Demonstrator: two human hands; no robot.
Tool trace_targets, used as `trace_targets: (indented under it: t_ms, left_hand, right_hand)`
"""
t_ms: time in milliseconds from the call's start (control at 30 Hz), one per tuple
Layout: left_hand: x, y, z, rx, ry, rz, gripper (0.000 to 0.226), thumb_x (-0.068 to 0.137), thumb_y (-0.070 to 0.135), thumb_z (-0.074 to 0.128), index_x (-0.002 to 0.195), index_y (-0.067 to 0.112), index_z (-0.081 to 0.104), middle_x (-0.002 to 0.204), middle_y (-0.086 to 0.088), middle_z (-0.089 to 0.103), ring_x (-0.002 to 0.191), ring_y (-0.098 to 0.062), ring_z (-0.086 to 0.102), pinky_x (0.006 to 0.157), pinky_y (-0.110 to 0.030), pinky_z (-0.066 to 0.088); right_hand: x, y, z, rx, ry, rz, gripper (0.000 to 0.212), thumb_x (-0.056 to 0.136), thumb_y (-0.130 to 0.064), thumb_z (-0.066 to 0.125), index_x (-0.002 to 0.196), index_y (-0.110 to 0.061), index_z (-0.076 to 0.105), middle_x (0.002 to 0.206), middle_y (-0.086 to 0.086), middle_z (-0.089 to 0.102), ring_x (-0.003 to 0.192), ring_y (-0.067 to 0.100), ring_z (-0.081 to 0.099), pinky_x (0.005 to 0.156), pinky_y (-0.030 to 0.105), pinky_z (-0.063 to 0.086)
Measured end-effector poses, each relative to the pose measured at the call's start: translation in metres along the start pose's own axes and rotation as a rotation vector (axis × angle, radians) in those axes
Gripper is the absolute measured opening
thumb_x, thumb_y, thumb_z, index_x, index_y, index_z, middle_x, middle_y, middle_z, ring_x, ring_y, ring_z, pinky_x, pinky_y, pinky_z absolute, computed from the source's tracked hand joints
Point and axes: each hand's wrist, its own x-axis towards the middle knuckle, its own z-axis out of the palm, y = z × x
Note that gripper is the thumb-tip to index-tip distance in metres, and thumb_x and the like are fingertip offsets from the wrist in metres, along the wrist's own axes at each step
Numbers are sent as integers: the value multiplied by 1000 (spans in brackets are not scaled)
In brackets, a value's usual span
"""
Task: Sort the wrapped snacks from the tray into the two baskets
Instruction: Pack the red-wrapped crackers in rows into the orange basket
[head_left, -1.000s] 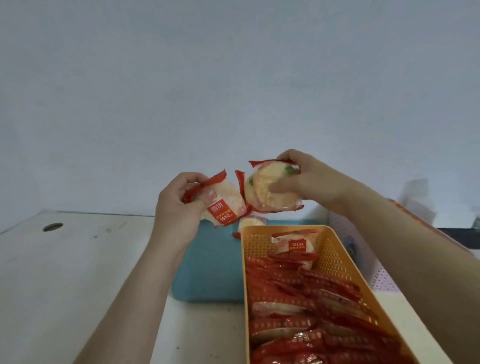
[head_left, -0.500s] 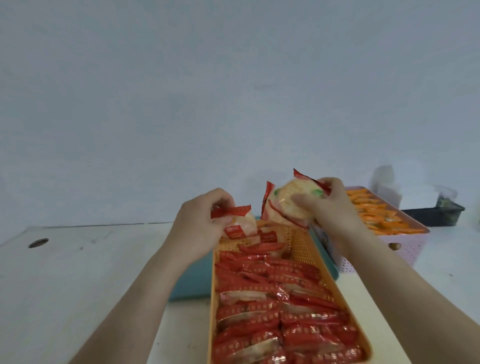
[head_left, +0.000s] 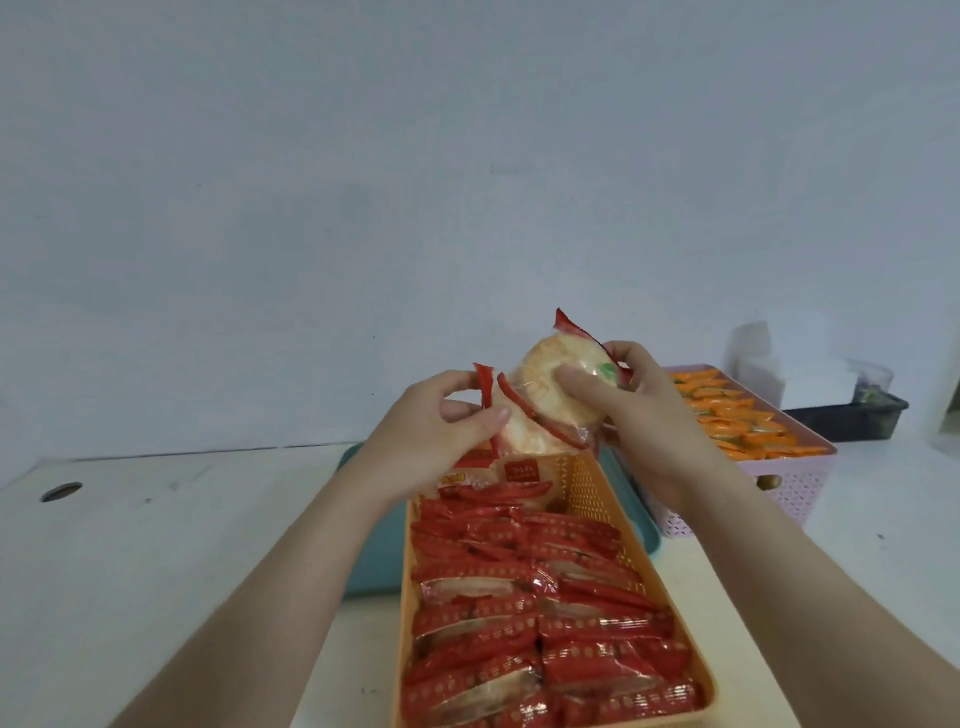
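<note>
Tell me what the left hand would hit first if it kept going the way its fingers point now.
The left hand points right, toward the snack in the right hand. Its own red-wrapped snack would likely meet that round snack first; they already overlap in view, though depth is unclear.

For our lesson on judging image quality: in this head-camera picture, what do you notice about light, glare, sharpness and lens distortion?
Head view: soft, even light, faint shadows; small glints of glare on the red wrappers in the orange basket; both hands, left hand and right hand, slightly soft, print on the held snack unreadable; wide-angle stretch spreads the forearms at the lower corners.
</note>
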Motion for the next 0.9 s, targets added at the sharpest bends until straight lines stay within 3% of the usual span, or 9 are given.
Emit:
trace_targets:
  t_ms: [100,233,367,467,533,633,700,833,900]
  left_hand:
    - [4,2,6,4,220,63,33,91,21,66,123,24,59,87,3,75,74,-11,72,70,-28,55]
    - [5,0,1,90,451,175,29,94,21,60,122,27,58,91,14,62,83,-12,66,77,-38,59]
    - [2,1,2,136,460,259,29,94,17,61,120,28,61,89,23,57,87,-1,60,80,-41,58]
    - [1,2,4,134,459,300,29,93,15,61,117,31,62,91,30,55,88,13,56,81,-34,57]
    - [-1,3,5,147,439,329,30,93,15,61,112,39,58,92,30,56,89,18,54,80,-24,54]
    - [-2,2,3,182,413,353,31,94,16,60,113,40,58,99,22,59,95,5,56,79,-19,48]
    - [-2,0,1,184,428,371,32,94,13,59,119,33,60,103,19,59,97,0,56,81,-22,50]
    - [-1,-4,-2,194,449,418,38,96,6,51,120,35,61,104,23,54,99,15,49,80,-7,42]
    - [-1,-4,-1,178,438,426,40,96,5,51,117,37,61,107,21,56,100,15,49,80,-7,42]
  right_hand:
    - [-1,5,-3,-82,55,1,32,84,-20,72,110,-10,57,104,15,68,87,25,70,77,44,57]
    - [-4,2,-13,-526,119,-164,26,76,-21,76,91,-10,58,89,18,66,73,25,61,69,47,53]
    - [-13,-2,-4,-962,40,-316,26,72,-30,75,81,-14,56,70,2,62,66,20,57,55,35,43]
    - [-17,0,4,-1128,33,-403,21,80,-32,65,84,-14,54,69,-1,60,63,15,53,49,25,34]
    - [-17,2,6,-1171,7,-435,19,85,-31,61,93,-16,53,76,-2,61,68,16,54,51,24,35]
    - [-17,5,7,-1159,-66,-421,20,90,-31,56,106,-21,50,84,-6,58,76,16,59,59,31,45]
    - [-18,6,6,-1178,-67,-411,18,90,-35,53,104,-23,50,81,-10,56,71,13,58,57,32,46]
    - [-17,8,3,-1301,-126,-285,22,87,-44,48,79,-24,50,69,-9,57,66,12,56,51,30,42]
    - [-17,6,-2,-1245,-195,-197,31,80,-56,56,90,-26,57,82,-12,64,78,10,61,64,32,51]
